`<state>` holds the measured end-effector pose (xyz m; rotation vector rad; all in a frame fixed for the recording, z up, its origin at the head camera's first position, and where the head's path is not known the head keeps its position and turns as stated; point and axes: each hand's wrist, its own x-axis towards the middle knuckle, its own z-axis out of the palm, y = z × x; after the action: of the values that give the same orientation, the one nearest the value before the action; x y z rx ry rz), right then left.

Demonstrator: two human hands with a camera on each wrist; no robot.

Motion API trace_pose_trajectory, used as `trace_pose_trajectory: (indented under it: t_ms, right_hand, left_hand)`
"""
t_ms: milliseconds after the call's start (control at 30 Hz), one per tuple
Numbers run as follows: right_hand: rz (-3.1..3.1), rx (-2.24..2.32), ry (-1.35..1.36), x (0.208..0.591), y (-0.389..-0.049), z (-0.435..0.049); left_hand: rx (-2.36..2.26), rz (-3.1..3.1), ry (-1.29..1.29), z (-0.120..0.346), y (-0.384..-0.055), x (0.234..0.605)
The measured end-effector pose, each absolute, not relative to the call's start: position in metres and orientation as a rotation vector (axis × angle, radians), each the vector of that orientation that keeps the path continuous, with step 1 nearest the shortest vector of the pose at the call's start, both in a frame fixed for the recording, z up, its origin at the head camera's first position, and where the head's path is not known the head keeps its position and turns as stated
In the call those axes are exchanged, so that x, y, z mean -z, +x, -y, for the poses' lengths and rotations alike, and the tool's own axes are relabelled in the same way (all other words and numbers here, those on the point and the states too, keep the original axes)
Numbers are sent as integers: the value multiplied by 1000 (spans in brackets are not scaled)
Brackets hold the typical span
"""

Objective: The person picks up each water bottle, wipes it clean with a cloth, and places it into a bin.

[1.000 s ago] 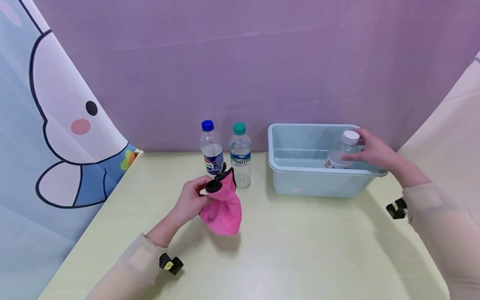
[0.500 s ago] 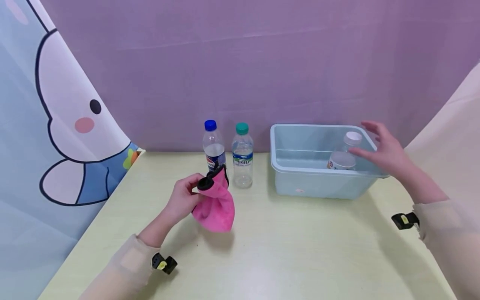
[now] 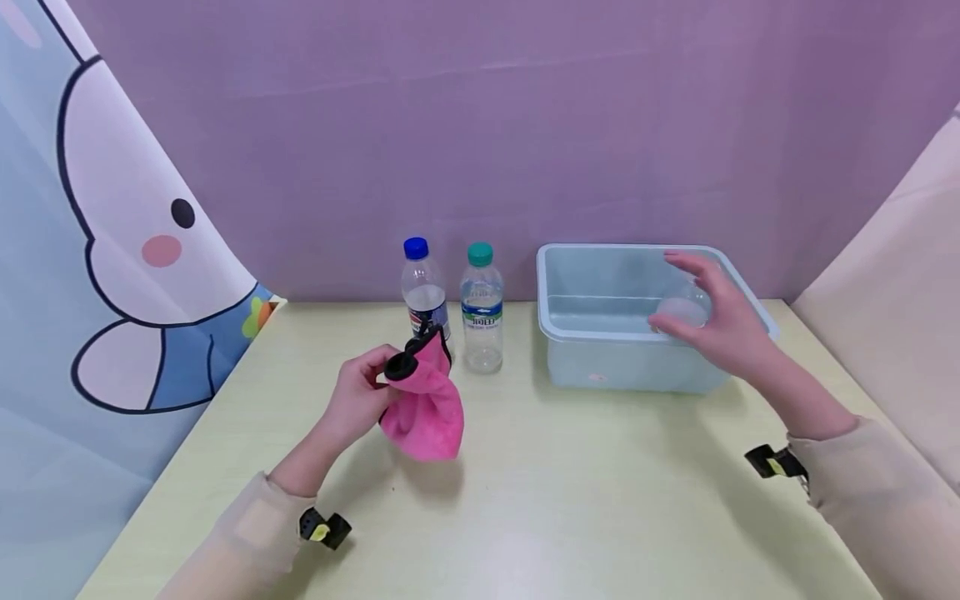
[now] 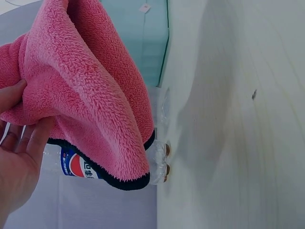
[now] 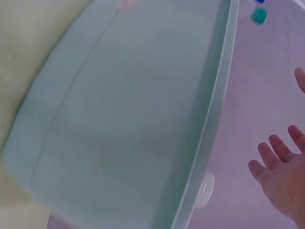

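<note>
My left hand (image 3: 358, 400) pinches a pink fleecy cloth with black edging (image 3: 427, 421), which hangs just above the table. My right hand (image 3: 726, 329) hovers over the right end of a light blue plastic bin (image 3: 637, 365), fingers spread and holding nothing. Inside the bin stands a clear bottle (image 3: 684, 308), partly hidden behind that hand; its white cap (image 5: 205, 190) shows past the rim in the right wrist view. Behind the cloth stand a Pepsi bottle with a blue cap (image 3: 416, 248) and a clear bottle with a green cap (image 3: 482, 321).
A pale wooden table (image 3: 555, 492) carries everything. Purple cloth (image 3: 480, 125) hangs along the back edge, with a cartoon-printed curtain (image 3: 135, 317) on the left and a pale one (image 3: 892, 283) on the right.
My right hand lets go of the white-capped bottle in the bin, lifts off to the right, then swings back left over it. My left hand shifts slightly left with the cloth.
</note>
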<state>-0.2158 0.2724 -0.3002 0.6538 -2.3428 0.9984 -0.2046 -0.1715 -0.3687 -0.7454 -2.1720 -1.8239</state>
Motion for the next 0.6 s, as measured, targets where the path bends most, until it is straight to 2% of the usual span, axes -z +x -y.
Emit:
trace_pose_trajectory:
  t_ms: [600]
  right_hand:
    - [2462, -1146, 952, 323, -214, -211]
  left_hand:
    - [1755, 2249, -703, 189, -199, 369]
